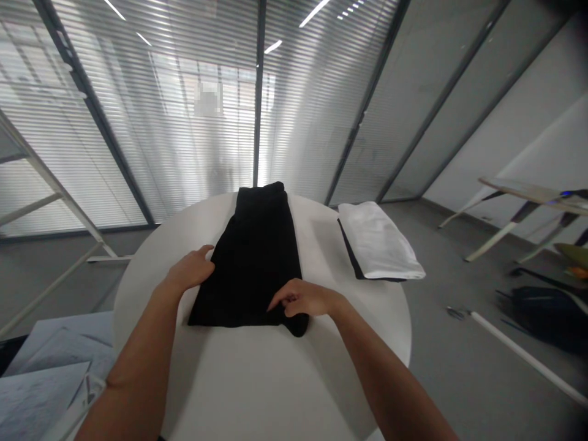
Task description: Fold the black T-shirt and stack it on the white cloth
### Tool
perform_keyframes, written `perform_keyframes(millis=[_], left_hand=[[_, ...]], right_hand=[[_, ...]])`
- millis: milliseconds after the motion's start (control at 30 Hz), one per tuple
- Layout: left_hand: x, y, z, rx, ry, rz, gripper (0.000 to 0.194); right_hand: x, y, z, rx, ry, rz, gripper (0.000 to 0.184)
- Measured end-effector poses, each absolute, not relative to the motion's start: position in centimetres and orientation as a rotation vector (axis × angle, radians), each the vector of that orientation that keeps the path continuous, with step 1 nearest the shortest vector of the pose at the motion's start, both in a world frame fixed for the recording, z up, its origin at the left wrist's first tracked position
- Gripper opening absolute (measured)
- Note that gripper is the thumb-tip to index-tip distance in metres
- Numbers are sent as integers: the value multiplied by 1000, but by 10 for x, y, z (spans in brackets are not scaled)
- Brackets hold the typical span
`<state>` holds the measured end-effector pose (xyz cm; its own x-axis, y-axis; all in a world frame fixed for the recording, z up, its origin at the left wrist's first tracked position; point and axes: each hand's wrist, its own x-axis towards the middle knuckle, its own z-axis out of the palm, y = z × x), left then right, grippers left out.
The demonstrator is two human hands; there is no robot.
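Inner folds are hard to make out in the dark black cloth garment (255, 257) on the round white table (220, 392). The left hand (192, 269) bends loosely at its left edge; the right hand (305, 297) extends its index finger, others curled, over the near right corner. Whether either pinches fabric, I cannot tell.

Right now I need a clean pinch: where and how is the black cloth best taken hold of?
Probably pinch the black cloth at its near left corner, from the near left: it lies flat and pointed there, while the right hand is at the near right corner.
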<state>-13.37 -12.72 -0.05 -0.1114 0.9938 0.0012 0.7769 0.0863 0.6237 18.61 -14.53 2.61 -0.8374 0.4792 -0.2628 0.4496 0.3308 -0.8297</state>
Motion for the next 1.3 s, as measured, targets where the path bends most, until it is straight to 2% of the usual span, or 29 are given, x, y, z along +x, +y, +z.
perform_keyframes(millis=[100,167,233,300,367,467,567,700,800,900,967,1033,1133,1200,1233,1300], left_hand=[[-131,-137,12,1567,1899,395,84],[-126,-144,19,1440,1810,248,95],[-121,-149,23,1388,1717,210,106],[-118,-153,24,1383,1651,224,116],[-117,-154,24,1383,1604,242,122],[-118,-155,25,1373,1546,250,125],[-119,-158,30,1374,1503,250,130],[-119,-163,40,1521,1320,306,127],[-120,-162,45,1769,1099,337,111],[-121,-160,47,1824,993,298,83],[-123,-160,49,1747,989,259,66],[-125,-162,51,1667,985,236,58],[-128,-165,53,1566,932,103,59],[-129,-163,50,1513,946,47,65],[-128,-160,46,1505,1013,82,68],[-127,-149,34,1520,1296,267,72]], right_hand=[[187,-146,27,-922,-2486,1711,40],[186,-147,28,-986,-2523,1663,38],[183,-149,28,-1110,-2622,1326,29],[180,-149,29,-1301,-2658,812,21],[179,-147,28,-1544,-2583,388,26],[185,-142,25,-1932,-2431,165,35],[194,-137,19,-2031,-2383,283,37],[195,-136,15,-1798,-2349,645,43],[189,-141,16,-1568,-2285,879,48],[188,-142,21,-1396,-2213,1018,47],[192,-140,25,-1343,-2195,1049,42],[201,-135,28,-1343,-2213,1126,28],[214,-128,29,-1416,-2296,1505,11],[219,-127,27,-1544,-2314,1700,11],[220,-127,26,-1650,-2311,1662,14],[220,-127,23,-1898,-2289,1244,24]])
